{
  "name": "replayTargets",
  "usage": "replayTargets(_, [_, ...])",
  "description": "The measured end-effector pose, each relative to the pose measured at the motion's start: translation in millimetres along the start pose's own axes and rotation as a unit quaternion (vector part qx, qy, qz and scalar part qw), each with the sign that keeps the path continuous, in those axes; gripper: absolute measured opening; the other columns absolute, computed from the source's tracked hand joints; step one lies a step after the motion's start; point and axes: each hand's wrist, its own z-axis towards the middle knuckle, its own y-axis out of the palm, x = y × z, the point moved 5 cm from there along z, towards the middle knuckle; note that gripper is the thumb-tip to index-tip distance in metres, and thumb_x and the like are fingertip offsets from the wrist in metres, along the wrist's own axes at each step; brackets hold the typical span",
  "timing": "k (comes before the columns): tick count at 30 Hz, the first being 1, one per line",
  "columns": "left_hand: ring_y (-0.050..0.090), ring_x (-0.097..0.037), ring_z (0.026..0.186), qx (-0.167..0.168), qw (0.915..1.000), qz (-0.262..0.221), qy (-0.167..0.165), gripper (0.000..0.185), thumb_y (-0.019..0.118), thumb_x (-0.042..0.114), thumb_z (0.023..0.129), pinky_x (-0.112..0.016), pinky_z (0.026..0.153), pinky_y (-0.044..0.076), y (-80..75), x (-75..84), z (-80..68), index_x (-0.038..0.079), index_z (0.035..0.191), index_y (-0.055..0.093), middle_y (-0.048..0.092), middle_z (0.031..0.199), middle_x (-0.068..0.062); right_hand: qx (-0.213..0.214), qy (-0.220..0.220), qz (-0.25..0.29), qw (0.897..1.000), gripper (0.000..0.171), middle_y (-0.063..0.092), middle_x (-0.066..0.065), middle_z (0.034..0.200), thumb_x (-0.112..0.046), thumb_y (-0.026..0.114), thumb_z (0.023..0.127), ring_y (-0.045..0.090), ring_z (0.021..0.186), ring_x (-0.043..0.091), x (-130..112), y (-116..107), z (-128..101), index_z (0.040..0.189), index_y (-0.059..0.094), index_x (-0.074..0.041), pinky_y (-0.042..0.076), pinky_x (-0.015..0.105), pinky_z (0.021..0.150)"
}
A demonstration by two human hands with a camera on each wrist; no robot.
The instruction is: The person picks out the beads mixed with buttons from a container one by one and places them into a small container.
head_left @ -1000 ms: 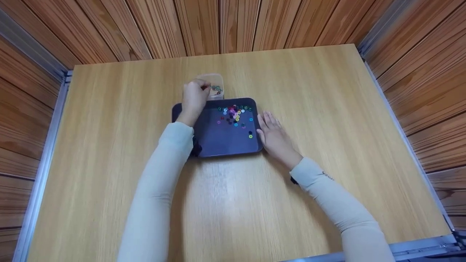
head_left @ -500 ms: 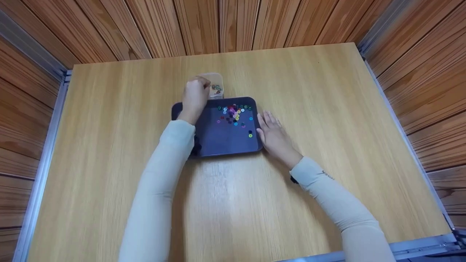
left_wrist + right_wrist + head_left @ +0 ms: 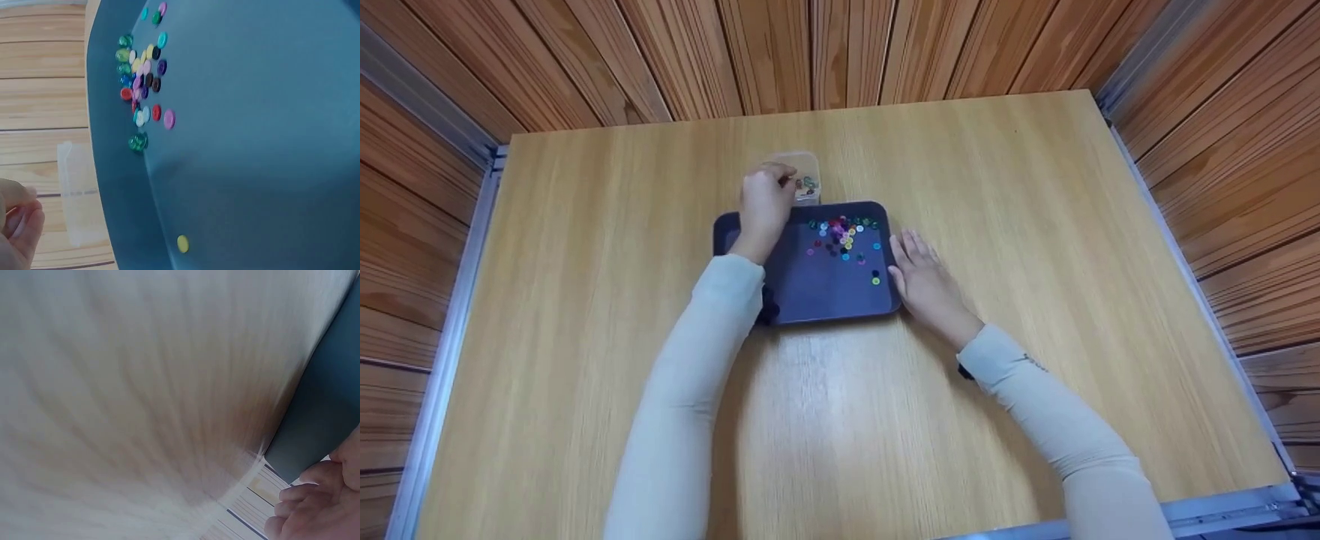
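A dark blue tray (image 3: 817, 296) lies mid-table with several small coloured beads (image 3: 840, 232) clustered near its far edge; the left wrist view shows the same beads (image 3: 143, 79). A small clear container (image 3: 808, 174) with a few beads stands just beyond the tray, and it appears again as the container (image 3: 79, 191). My left hand (image 3: 765, 202) hovers over the tray's far left corner beside the container, fingers curled, no bead visible in them; its fingertips (image 3: 22, 219) show at the frame's edge. My right hand (image 3: 924, 279) lies flat on the table against the tray's right rim.
The pale wooden table (image 3: 997, 187) is bounded by wood-panelled walls on three sides and a metal rail along the near edge. A lone yellow bead (image 3: 183, 243) and a green bead (image 3: 138, 142) lie apart from the cluster. The right wrist view shows the tray's rim (image 3: 320, 422).
My left hand has drawn back slightly from the container toward the tray, its fingers staying curled. The right hand and the tray have not moved.
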Motion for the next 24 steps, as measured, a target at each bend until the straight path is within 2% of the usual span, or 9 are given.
replayTargets(7, [0.069,-0.022,0.103,-0.010,0.9989,-0.043,-0.019,0.021,0.064,0.008,0.095,-0.033,0.091,0.056,13.5,-4.1,-12.8,0.006,0.111,0.076,0.074,0.113,-0.011,0.008,-0.006,0.004,1.000,0.057,0.011,0.019,0.166,-0.031,0.029,0.109,0.007,0.155,0.034,0,1,0,0.158,0.017,-0.004,0.010,0.049,0.126])
replayTargets(13, [0.069,-0.022,0.103,0.000,0.9920,-0.114,-0.055,0.018,0.067,0.009,0.093,-0.033,0.091,0.056,23.6,-11.0,-22.5,0.006,0.108,0.076,0.075,0.113,-0.011,0.019,-0.014,-0.003,1.000,0.057,0.014,0.020,0.165,-0.030,0.031,0.109,0.009,0.155,0.035,-1,-1,-1,0.157,0.019,-0.003,0.012,0.050,0.126])
replayTargets(17, [0.070,-0.021,0.104,0.005,0.9883,-0.138,-0.065,0.017,0.070,0.010,0.092,-0.032,0.092,0.056,30.5,-11.4,-27.2,0.005,0.106,0.077,0.075,0.112,-0.010,0.013,-0.010,-0.005,1.000,0.057,0.012,0.018,0.166,-0.031,0.030,0.109,0.007,0.155,0.033,0,0,-1,0.158,0.017,-0.004,0.011,0.049,0.126])
replayTargets(24, [0.069,-0.019,0.104,-0.026,0.9834,-0.153,-0.094,0.015,0.071,0.009,0.090,-0.030,0.091,0.055,49.1,-8.0,-33.7,0.006,0.104,0.077,0.076,0.109,-0.008,0.006,-0.005,-0.013,1.000,0.057,0.010,0.018,0.167,-0.032,0.028,0.109,0.006,0.155,0.033,-1,0,-1,0.158,0.016,-0.005,0.010,0.048,0.126])
